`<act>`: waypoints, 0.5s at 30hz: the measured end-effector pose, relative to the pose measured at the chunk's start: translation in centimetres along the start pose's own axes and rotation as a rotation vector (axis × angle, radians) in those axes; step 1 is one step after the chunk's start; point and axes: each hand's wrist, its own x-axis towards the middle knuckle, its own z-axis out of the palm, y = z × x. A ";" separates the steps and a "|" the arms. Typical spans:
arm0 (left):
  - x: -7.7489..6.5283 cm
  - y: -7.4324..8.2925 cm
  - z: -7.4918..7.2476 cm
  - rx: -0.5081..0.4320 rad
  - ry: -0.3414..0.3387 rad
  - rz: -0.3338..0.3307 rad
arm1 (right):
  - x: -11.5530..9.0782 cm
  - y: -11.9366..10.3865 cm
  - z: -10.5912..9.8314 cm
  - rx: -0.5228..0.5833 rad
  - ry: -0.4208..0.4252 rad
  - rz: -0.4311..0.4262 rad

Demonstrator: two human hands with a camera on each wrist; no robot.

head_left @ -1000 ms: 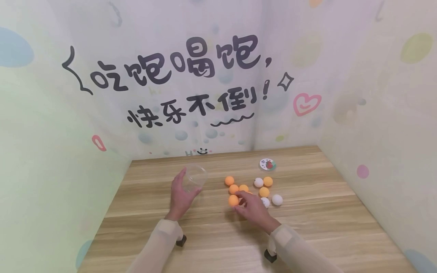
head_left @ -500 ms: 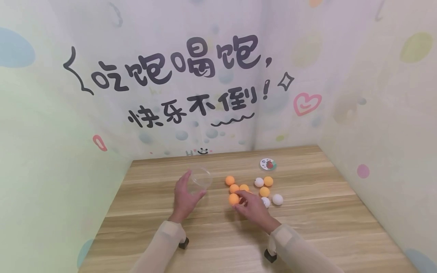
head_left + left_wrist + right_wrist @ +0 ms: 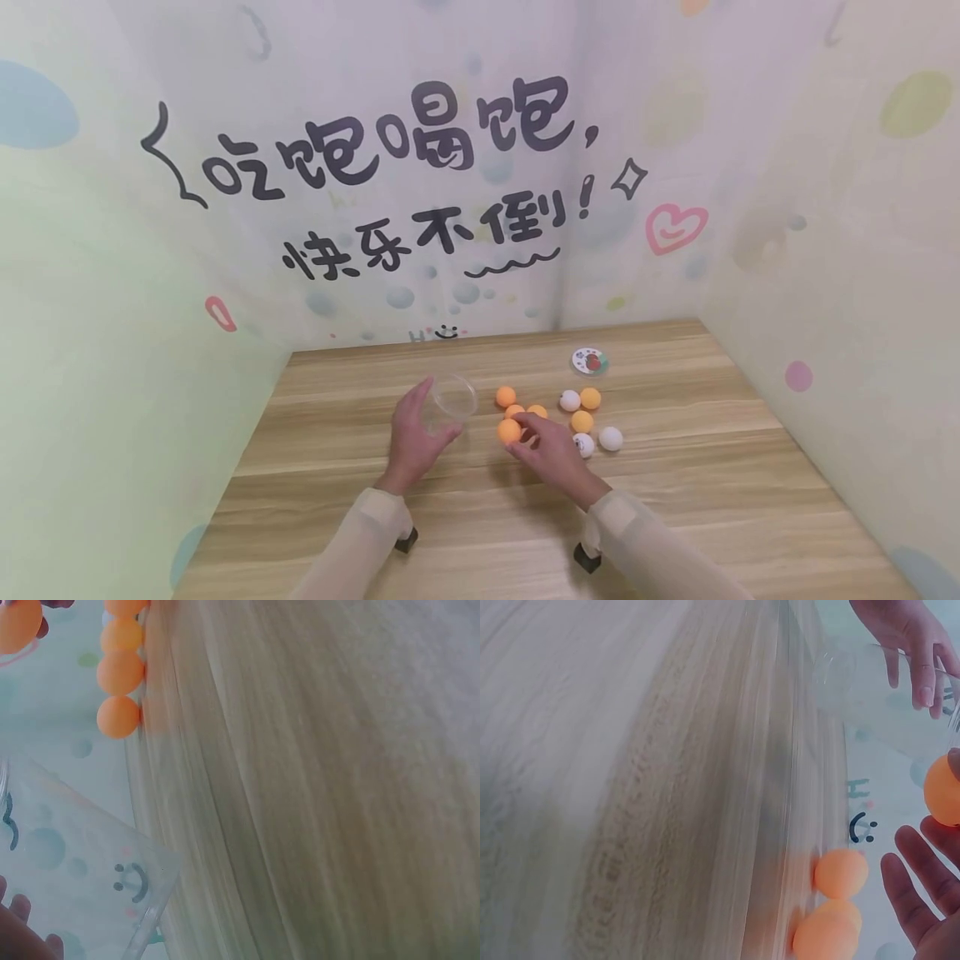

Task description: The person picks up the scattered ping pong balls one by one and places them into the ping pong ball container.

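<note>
My left hand grips a clear plastic cup, which leans with its mouth toward the right. In the left wrist view the cup shows as a see-through wall, fingertips on it at the lower left. Between thumb and fingertips, my right hand pinches an orange ping-pong ball. The right wrist view shows that ball raised above the tabletop, close to the cup. Behind the right hand lie other orange balls, partly covered by it.
White ping-pong balls and yellow-orange ones lie to the right of the right hand. Farther back sits a small round disc with a printed picture. The wooden table meets a printed wall curtain at the back.
My left hand has moved right with the cup, bringing it nearer the balls. My right hand has raised the pinched orange ball slightly and shifted it a little left.
</note>
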 end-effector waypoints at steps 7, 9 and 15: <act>-0.2 -0.1 0.3 0.022 -0.015 0.048 | 0.1 -0.3 0.1 0.004 0.016 -0.014; -0.3 -0.2 0.3 0.022 -0.017 0.061 | 0.1 -0.3 0.2 0.004 0.020 -0.022; -0.4 0.0 0.6 0.037 -0.023 0.088 | 0.4 -0.3 0.3 0.008 0.041 -0.047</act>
